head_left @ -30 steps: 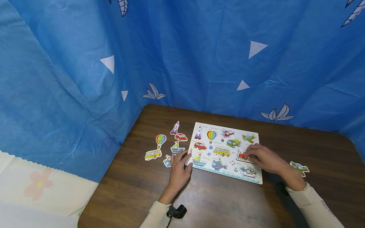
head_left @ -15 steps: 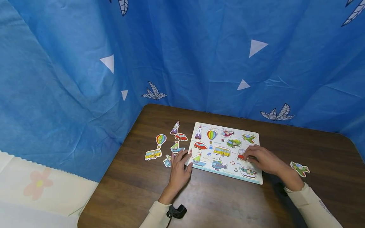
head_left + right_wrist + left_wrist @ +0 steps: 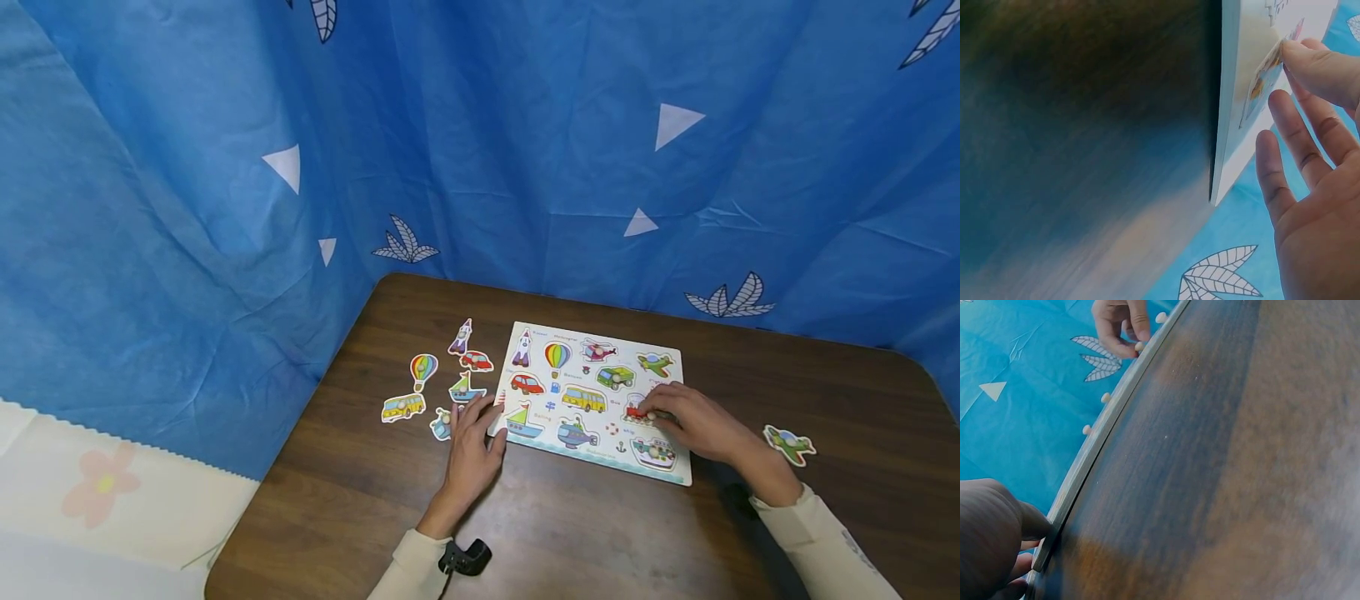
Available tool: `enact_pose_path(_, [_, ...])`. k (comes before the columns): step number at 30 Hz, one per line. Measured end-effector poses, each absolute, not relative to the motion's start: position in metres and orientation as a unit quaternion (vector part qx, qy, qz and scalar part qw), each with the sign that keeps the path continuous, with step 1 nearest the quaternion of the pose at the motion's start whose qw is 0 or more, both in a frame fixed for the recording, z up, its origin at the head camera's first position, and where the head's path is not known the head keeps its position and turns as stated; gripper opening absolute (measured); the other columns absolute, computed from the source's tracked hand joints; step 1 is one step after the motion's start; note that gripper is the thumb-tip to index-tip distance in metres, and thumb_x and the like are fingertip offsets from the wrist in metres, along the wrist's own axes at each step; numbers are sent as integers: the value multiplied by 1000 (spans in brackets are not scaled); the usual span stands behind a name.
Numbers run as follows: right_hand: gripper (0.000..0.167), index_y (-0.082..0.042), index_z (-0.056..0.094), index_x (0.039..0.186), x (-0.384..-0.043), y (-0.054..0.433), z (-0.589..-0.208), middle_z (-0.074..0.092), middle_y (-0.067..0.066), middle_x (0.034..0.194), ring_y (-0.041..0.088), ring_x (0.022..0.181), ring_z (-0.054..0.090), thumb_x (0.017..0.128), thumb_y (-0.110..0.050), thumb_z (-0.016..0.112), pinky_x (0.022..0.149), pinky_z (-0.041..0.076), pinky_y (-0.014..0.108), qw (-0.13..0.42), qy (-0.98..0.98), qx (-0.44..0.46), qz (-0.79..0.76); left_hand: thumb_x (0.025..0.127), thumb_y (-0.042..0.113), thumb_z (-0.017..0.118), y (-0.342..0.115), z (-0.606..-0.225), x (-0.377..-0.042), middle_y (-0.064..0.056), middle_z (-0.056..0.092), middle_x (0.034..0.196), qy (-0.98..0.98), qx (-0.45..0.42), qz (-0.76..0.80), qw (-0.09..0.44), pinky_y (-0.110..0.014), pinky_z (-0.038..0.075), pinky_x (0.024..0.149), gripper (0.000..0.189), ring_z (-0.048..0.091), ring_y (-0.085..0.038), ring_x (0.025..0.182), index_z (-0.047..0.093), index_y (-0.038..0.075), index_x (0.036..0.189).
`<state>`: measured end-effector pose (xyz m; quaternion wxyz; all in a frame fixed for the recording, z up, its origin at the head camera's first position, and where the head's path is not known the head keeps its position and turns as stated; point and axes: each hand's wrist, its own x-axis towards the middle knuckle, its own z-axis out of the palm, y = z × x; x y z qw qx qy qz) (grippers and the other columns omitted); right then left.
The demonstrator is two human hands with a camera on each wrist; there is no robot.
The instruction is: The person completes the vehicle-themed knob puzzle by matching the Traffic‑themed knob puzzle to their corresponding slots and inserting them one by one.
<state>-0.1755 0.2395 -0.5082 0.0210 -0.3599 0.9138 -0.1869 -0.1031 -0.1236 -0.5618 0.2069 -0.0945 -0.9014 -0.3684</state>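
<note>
Shifted the cut-out train piece [image 3: 633, 410] slightly on the rectangular puzzle board [image 3: 627, 357]; pinching its pale rounded knob [image 3: 1139, 346] with the right hand [image 3: 697, 422], resting the left hand [image 3: 472, 454], fingers extended, against a corner.

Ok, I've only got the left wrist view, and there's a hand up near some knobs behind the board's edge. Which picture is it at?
Observer: The head view shows the right hand with its fingertips at the red train on the puzzle board.
Operator: Got it. Is anything lying loose on the table past the right end?
Observer: Yes, a green airplane piece, apart from the board.
Operator: And past the left end?
Observer: Several loose pieces there, among them a rainbow balloon piece and a yellow bus piece.
</note>
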Motion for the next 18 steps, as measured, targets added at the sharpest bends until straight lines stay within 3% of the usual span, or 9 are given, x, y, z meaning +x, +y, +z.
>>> enact_pose_path(6, [32, -13, 71, 115, -171, 244, -502, 70, -1, 113, 25, 110, 61, 85, -2, 74, 92, 51, 51, 19, 922, -336, -193, 82, 5, 74, -122, -561, -104, -17, 64, 130, -900, -97, -368, 211, -70, 22, 111, 39, 52, -41, 131, 71, 2, 121])
enact_pose_path(12, [31, -16, 72, 110, -168, 252, -500, 69, -4, 110, 19, 103, 60, 83, -3, 78, 84, 52, 43, -11, 921, -339, -192, 82, 3, 74, -122, -563, -104, -18, 64, 130, -900, -96, -369, 213, -71, 22, 110, 39, 52, -41, 131, 71, 2, 120])
enact_pose_path(18, [26, -19, 71, 105, -164, 263, -499, 68, -4, 108, 15, 98, 56, 84, -4, 76, 81, 52, 39, 2, 932, -310, -190, 82, 4, 74, -123, -562, -103, -16, 64, 130, -901, -93, -370, 208, -70, 22, 111, 39, 52, -41, 131, 71, 2, 121])
